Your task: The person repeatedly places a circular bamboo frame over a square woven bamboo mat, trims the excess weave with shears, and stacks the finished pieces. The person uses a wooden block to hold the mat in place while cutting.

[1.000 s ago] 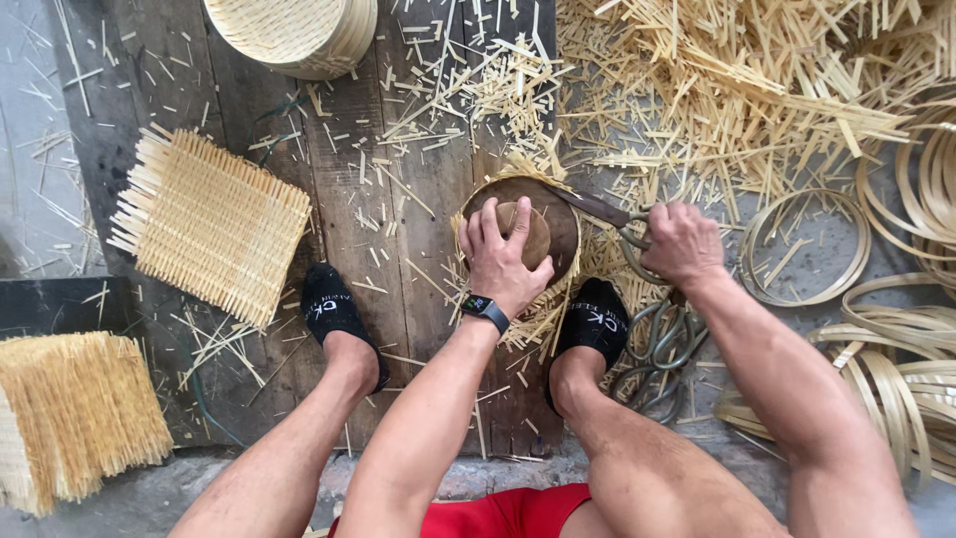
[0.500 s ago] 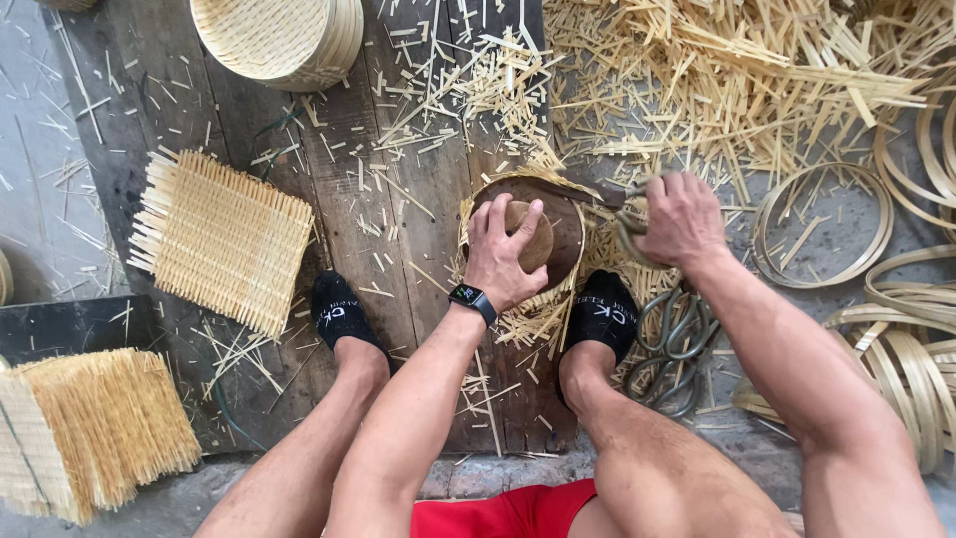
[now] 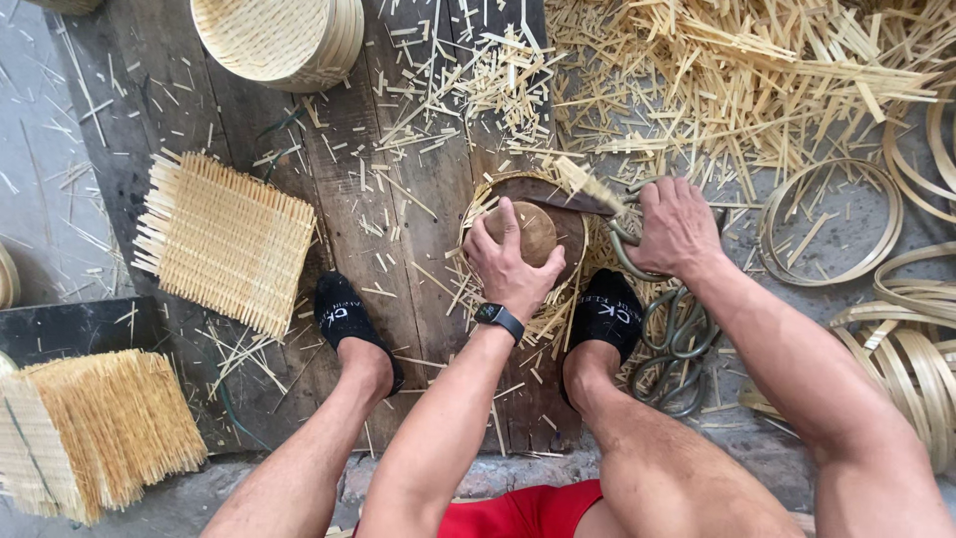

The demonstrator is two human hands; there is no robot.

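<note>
Two bare hands are working over a round woven mat (image 3: pixel 476 214) lying on the dark plank floor (image 3: pixel 418 299) between the person's feet. The left hand (image 3: pixel 510 267) is pressing down on a round wooden block (image 3: pixel 528 231) that is sitting on top of the mat, fingers curled over its near edge, so this grip is clamped on the block. The right hand (image 3: pixel 677 227) is wrapped tight around the looped handles of big metal shears (image 3: pixel 622 224); the dark blade is reaching left across the far rim of the mat, touching the pale strip ends that are sticking out there. A black watch (image 3: pixel 499 318) is sitting on the left wrist. Both feet are wearing black socks: the left foot (image 3: pixel 344 319) is resting on the planks well left of the mat, and the right foot (image 3: pixel 607 314) is pressing just beside its right edge. A second pair of shears (image 3: pixel 672 349) is lying just right of that foot. Further out, a square woven mat (image 3: pixel 229 239) is lying on the planks to the left, a stack of similar mats (image 3: pixel 95 428) is sitting at the lower left, and a round basket (image 3: pixel 279 40) is standing at the top. Loose bamboo strips (image 3: pixel 737 80) are piling up at the upper right (cut scraps are scattered everywhere), with coiled bamboo hoops (image 3: pixel 896 299) lying along the right side.
</note>
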